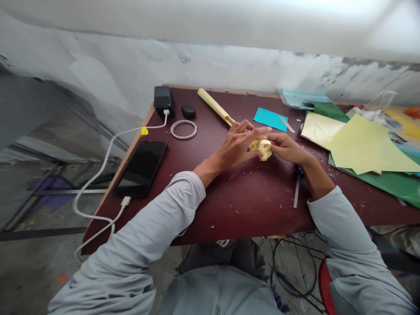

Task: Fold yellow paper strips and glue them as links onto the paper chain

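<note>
Both hands (259, 146) pinch crumpled pale-yellow paper piece (263, 148).

hands (259, 146) hide most of the yellow paper piece (263, 148).

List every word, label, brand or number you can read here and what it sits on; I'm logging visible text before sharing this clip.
No text can be read.
The phone has a dark, blank screen.
The black charger block and the small black case show no legible marking.
The yellow paper piece held between the left hand and right hand is plain, as are the coloured paper sheets.
</note>
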`<state>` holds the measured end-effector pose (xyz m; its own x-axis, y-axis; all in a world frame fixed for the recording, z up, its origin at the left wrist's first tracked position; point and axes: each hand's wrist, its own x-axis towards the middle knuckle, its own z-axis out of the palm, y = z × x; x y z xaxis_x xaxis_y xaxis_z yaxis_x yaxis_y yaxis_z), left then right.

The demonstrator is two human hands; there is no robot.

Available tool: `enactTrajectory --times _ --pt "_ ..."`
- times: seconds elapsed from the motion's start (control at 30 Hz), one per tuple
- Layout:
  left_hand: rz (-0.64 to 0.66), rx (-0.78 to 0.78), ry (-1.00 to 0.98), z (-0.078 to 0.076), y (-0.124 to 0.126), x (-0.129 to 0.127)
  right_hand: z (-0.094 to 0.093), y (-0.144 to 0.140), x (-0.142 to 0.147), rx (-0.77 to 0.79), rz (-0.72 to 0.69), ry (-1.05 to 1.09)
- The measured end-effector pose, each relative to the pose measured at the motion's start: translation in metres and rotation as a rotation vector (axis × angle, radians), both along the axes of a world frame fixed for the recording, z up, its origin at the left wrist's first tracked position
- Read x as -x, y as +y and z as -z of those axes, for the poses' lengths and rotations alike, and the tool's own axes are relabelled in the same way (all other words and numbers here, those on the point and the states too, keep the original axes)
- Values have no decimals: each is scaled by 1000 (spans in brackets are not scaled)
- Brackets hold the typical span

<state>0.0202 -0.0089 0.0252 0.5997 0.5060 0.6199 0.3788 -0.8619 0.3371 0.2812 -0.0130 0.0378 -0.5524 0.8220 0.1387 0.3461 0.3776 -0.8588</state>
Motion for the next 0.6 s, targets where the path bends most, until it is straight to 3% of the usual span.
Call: enactTrajectory --times 0.27,0.43,0.6 --pt "61 -19 -64 3 20 15 0 -1 -4 70 -23 93" --pt "33 -24 -109 2 29 32 -1 -2 -3 74 -37 145" --pt "6 -20 -36 2 22 23 0 -3 -3 95 -22 185"
